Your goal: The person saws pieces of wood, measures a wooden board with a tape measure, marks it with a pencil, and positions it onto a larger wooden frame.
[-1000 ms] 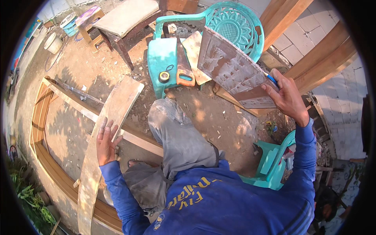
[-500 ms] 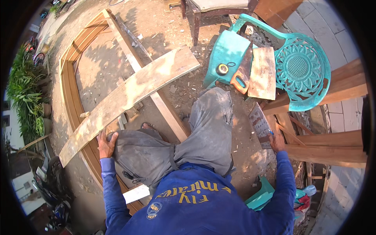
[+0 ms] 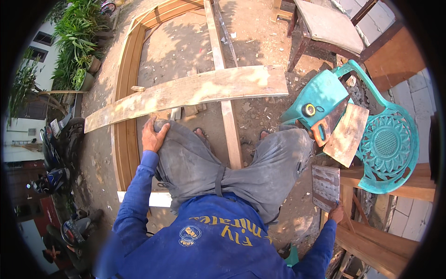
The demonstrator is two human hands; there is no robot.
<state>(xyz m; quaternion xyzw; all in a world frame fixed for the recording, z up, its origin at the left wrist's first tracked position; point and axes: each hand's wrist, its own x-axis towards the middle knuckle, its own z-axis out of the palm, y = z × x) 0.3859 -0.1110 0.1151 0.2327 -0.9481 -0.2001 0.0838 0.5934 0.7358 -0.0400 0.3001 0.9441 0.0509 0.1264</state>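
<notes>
My left hand (image 3: 154, 136) rests on my left knee with its fingers apart, holding nothing. Just ahead of it, a long, slightly curved wooden plank (image 3: 195, 90) lies across a timber frame (image 3: 127, 156). Down at my right side, my right hand (image 3: 337, 214) grips the lower corner of a flat rectangular panel (image 3: 326, 185) with a worn, brownish patterned face; some fingers are hidden. Ahead and to the right, a hand saw (image 3: 320, 134) with an orange handle lies on a turquoise plastic chair (image 3: 388, 146), between a round tape measure (image 3: 308, 110) and a short wooden board (image 3: 348, 135).
A dark wooden chair with a pale seat (image 3: 330, 25) stands at the far right. Heavy timbers (image 3: 378, 244) lie at my right. Parked motorbikes (image 3: 58, 139) and leafy plants (image 3: 76, 39) line the left side. Wood scraps litter the dirt ground.
The view has turned left, so the surroundings sit farther right and rotated. My right hand and the panel appear lower. My left hand stays on the knee.
</notes>
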